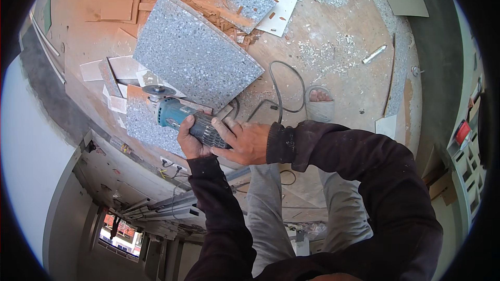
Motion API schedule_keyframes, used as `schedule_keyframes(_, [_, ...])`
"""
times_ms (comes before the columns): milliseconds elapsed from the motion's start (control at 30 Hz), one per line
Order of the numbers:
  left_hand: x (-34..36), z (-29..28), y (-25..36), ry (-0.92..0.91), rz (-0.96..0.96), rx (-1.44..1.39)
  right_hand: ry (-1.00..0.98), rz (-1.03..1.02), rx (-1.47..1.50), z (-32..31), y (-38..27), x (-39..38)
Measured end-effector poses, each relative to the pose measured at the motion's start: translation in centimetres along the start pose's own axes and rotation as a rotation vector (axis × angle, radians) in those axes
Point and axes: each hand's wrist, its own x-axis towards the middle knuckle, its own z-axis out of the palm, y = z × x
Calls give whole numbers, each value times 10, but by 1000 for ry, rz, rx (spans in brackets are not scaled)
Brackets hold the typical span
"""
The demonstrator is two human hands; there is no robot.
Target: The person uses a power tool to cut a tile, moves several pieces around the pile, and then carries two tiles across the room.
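Note:
My two hands hold a teal and black angle grinder (pixel 172 114). Its disc (pixel 158 90) points away from me to the left, above the tiles. My left hand (pixel 191 140) wraps the body from the near side, thumb on top. Over the black rear end lies my right hand (pixel 245 140), fingers bent around it. A big grey speckled tile (pixel 195 52) lies just beyond the grinder, stacked on another. Part of a second speckled tile (pixel 148 125) shows below the disc. Whether the disc touches or spins, I cannot tell.
A grey power cord (pixel 303 91) loops over the dusty floor near my sandalled foot (pixel 320 103). Broken tile pieces and orange shards (pixel 229 18) cover the far left. At the right lie a small tube (pixel 374 54) and white chips (pixel 338 47). Wall sockets (pixel 169 164) sit at the left.

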Motion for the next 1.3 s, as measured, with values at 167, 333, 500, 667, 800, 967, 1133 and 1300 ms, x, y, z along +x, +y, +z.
schedule_keyframes(167, [1,-2,10,-23,-50,-61,-71,24,32,0,-3,17])
schedule_keyframes(333, [12,26,-27,-81,79,-58,-109,663,564,15,15,31])
schedule_keyframes(500, [59,37,-26,-226,153,216,-170,881,708,14,71,45])
schedule_keyframes(667, [147,10,12,105,474,789,96,888,551,25,131,57])
schedule_keyframes(800, [167,5,3,535,320,1697,65,1007,533,21,162,69])
schedule_keyframes(967, [176,-5,3,546,243,1691,24,1072,508,23,165,90])
schedule_keyframes(1133, [181,-11,3,495,212,1724,42,1054,487,24,155,101])
schedule_keyframes(1300, [188,-14,3,553,222,1735,-14,1057,492,28,149,111])
